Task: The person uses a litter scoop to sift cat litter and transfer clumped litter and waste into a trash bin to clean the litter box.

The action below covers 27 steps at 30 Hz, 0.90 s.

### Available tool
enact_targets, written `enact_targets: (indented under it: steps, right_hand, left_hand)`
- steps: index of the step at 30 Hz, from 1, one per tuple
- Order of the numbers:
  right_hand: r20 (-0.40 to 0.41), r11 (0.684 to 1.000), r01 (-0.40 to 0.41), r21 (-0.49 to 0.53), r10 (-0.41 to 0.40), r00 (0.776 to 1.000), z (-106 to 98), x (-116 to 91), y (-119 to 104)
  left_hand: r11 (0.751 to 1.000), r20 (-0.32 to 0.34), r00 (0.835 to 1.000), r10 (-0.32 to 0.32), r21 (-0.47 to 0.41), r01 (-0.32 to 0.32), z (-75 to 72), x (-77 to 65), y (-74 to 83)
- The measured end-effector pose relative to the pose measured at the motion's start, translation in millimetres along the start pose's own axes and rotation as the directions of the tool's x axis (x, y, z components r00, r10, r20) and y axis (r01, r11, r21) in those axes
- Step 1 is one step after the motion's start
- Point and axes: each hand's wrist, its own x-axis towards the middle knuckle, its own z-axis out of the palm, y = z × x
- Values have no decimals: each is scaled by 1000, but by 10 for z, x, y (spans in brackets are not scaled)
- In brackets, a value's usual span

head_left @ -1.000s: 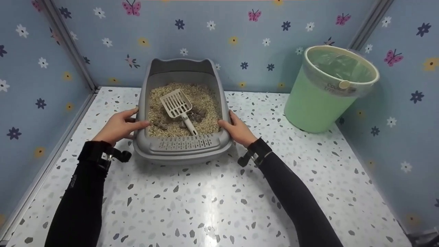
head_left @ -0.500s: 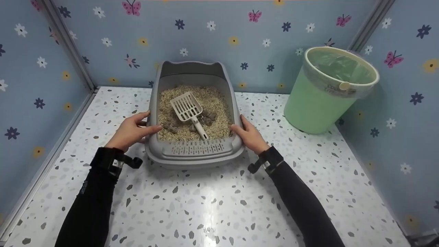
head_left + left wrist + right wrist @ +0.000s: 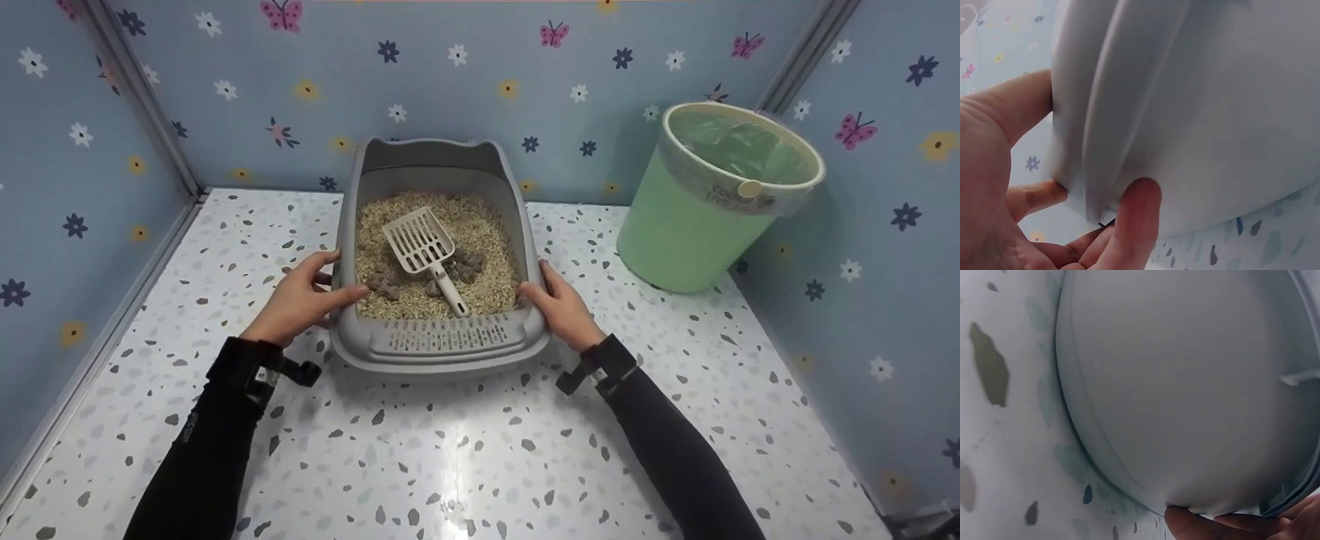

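A grey litter box (image 3: 442, 367) stands on the speckled surface, its low perforated front toward me. Tan litter (image 3: 487, 225) with several dark clumps (image 3: 386, 283) fills its floor. On the litter lies a beige slotted scoop (image 3: 431, 251), handle pointing toward the front right. My left hand (image 3: 304, 300) grips the left side, thumb over the rim and the other fingers outside; the left wrist view shows a fingertip (image 3: 1143, 197) pressed to the outer wall. My right hand (image 3: 566, 311) grips the right side the same way, its outer fingers partly hidden under the rim.
A green waste bin (image 3: 686, 232) with a cream rim and a clear liner stands at the back right. Blue flowered panels (image 3: 450, 97) close off the back and both sides. White speckled surface (image 3: 450, 450) lies in front of the box.
The litter box has slid to the right and a little toward me, with both hands holding its sides throughout. The scoop rode along on the litter. The bin stayed in place.
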Motion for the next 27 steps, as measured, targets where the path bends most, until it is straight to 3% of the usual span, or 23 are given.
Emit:
enact_targets:
  steps: [13, 27]
  right_hand:
    - [-10, 1000, 7, 15, -7, 1000, -76, -208, -7]
    - [-20, 1000, -6, 22, 6, 1000, -103, -355, 8]
  left_hand:
    - [1000, 31, 1000, 2, -24, -1, 146, -111, 62]
    - [999, 34, 999, -1, 32, 0, 216, -219, 94]
